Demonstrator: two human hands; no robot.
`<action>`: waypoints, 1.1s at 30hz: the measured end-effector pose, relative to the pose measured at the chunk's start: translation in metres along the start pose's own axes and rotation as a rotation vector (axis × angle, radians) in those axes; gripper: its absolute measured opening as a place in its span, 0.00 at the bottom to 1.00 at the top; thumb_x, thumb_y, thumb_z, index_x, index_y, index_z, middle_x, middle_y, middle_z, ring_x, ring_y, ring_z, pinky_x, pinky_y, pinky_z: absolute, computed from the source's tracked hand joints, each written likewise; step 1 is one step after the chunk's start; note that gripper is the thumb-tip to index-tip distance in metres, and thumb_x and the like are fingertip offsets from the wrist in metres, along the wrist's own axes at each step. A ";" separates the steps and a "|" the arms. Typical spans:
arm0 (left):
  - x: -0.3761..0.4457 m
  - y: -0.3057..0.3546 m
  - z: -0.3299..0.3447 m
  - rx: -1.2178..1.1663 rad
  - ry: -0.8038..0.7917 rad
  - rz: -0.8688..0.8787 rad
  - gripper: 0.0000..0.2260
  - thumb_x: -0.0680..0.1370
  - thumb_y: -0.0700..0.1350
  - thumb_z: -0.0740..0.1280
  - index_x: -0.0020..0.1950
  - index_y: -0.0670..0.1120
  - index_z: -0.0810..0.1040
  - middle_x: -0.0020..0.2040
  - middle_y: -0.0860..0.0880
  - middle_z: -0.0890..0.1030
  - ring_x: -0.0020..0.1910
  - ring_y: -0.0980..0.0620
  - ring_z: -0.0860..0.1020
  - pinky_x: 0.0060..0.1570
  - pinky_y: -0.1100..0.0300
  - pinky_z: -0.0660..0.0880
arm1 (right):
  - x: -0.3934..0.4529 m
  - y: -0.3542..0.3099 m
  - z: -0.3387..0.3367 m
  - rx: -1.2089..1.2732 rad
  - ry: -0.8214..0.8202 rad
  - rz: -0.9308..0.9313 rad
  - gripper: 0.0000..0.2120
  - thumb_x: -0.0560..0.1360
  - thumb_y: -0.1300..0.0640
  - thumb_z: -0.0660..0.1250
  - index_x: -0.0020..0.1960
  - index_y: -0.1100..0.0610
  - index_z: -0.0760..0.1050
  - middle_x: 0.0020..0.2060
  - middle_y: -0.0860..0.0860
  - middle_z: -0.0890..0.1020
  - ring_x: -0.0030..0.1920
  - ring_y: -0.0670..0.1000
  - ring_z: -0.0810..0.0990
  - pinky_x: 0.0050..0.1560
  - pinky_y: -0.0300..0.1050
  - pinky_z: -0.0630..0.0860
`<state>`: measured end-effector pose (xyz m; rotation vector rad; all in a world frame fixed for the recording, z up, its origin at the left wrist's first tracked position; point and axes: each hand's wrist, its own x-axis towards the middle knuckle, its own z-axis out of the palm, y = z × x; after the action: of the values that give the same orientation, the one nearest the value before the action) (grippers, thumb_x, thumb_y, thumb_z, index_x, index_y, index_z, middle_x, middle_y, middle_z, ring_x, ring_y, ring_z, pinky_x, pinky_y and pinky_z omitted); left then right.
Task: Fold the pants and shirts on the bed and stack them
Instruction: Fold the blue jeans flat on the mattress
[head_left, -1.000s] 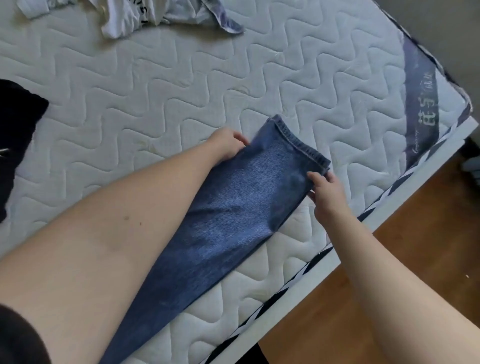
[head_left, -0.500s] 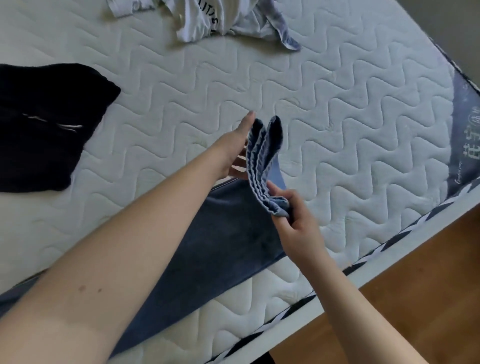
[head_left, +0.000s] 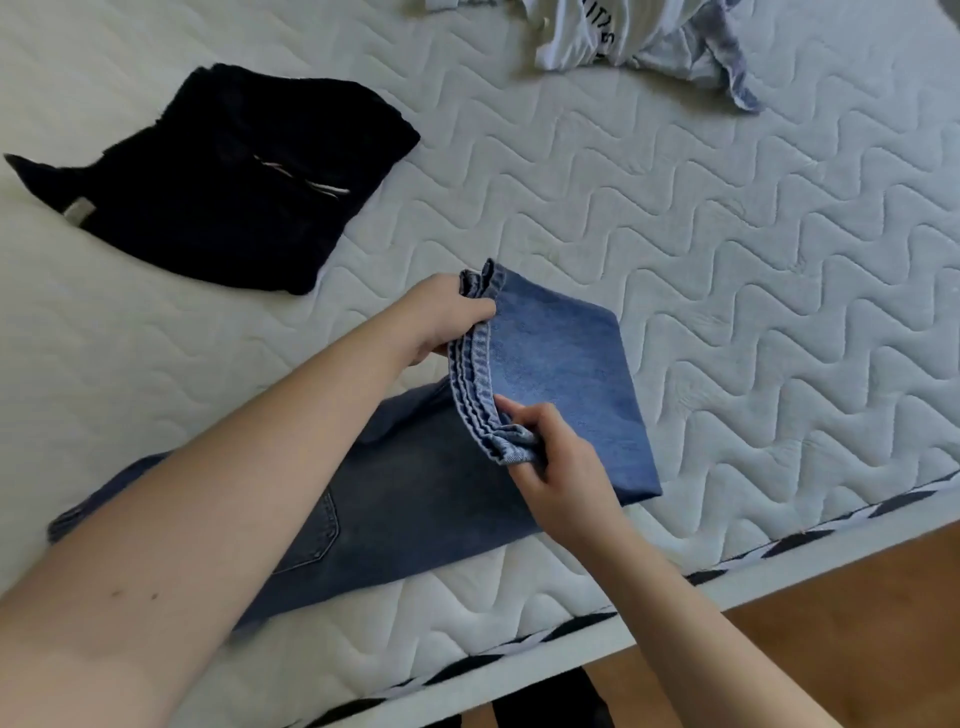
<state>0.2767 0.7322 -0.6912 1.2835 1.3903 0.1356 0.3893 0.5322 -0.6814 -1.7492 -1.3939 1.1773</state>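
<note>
The bed (head_left: 727, 270) lies bare across its right half, from the fold of the blue jeans (head_left: 561, 374) out to the right edge, and in a broad band through the middle between the jeans and the far clothes. A folded black garment (head_left: 234, 171) blocks the far left, well apart from the jeans, with open mattress between them, and a crumpled white shirt (head_left: 623, 36) takes up the far edge. Both the left hand (head_left: 441, 317) and right hand (head_left: 556, 457) crowd the jeans' raised hems, and the jeans' body covers the near left along the bed's near edge.
</note>
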 end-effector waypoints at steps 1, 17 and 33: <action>-0.006 -0.011 -0.006 -0.021 -0.002 -0.011 0.05 0.74 0.40 0.65 0.39 0.48 0.76 0.33 0.50 0.79 0.30 0.54 0.78 0.25 0.65 0.74 | -0.003 0.000 0.010 -0.013 -0.011 0.007 0.11 0.76 0.59 0.65 0.55 0.46 0.71 0.65 0.33 0.75 0.62 0.39 0.76 0.57 0.39 0.72; -0.046 -0.188 -0.011 -0.033 0.378 -0.175 0.27 0.71 0.49 0.75 0.66 0.45 0.69 0.56 0.48 0.78 0.50 0.51 0.76 0.47 0.61 0.70 | -0.036 0.053 0.128 -0.628 -0.380 -0.094 0.24 0.78 0.55 0.63 0.73 0.54 0.67 0.75 0.50 0.65 0.76 0.52 0.61 0.75 0.48 0.56; -0.026 -0.162 -0.023 0.573 0.240 -0.016 0.10 0.75 0.43 0.68 0.53 0.48 0.69 0.47 0.48 0.76 0.43 0.47 0.73 0.38 0.56 0.66 | -0.039 0.088 0.119 -0.929 -0.530 -0.154 0.29 0.80 0.58 0.57 0.80 0.51 0.54 0.79 0.53 0.55 0.78 0.54 0.54 0.76 0.53 0.52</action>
<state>0.1567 0.6634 -0.7831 1.7682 1.7168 -0.1364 0.3175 0.4631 -0.7970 -1.8865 -2.6531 1.0061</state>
